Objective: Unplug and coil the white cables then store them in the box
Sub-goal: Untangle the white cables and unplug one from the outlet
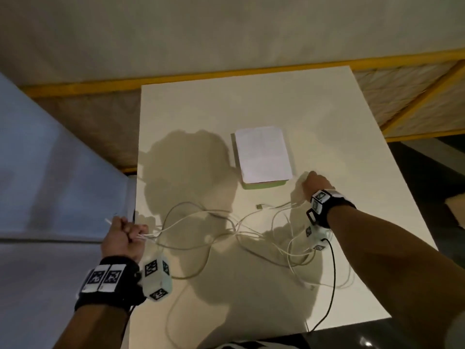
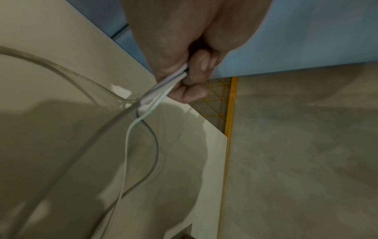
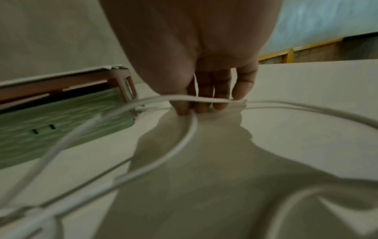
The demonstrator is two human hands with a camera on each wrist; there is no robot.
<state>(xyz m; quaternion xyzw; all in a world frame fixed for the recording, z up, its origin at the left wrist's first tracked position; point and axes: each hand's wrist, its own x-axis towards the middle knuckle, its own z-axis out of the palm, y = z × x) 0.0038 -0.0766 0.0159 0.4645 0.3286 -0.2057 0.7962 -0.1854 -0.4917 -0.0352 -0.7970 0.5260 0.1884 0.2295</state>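
Both hands, left hand (image 1: 123, 238) and right hand (image 1: 315, 183), grip white cables (image 1: 201, 222).

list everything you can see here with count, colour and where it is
white cables: several, exact count unclear, white, tangled loose across the near half of the table, not coiled
loose plug end: one, white, on the table just in front of the box
box: one, green sides with a white top, middle of the table
black cable: one, black, running from the right wrist off the near table edge
table: one, white, centre of the head view
yellow-edged frame: yellow, beyond the table
left hand: at the left table edge, gripping a bunch of the cables
right hand: near the box's right corner, fingers hooked round cable strands
wrist bands: two, black with black-and-white markers, one on each wrist
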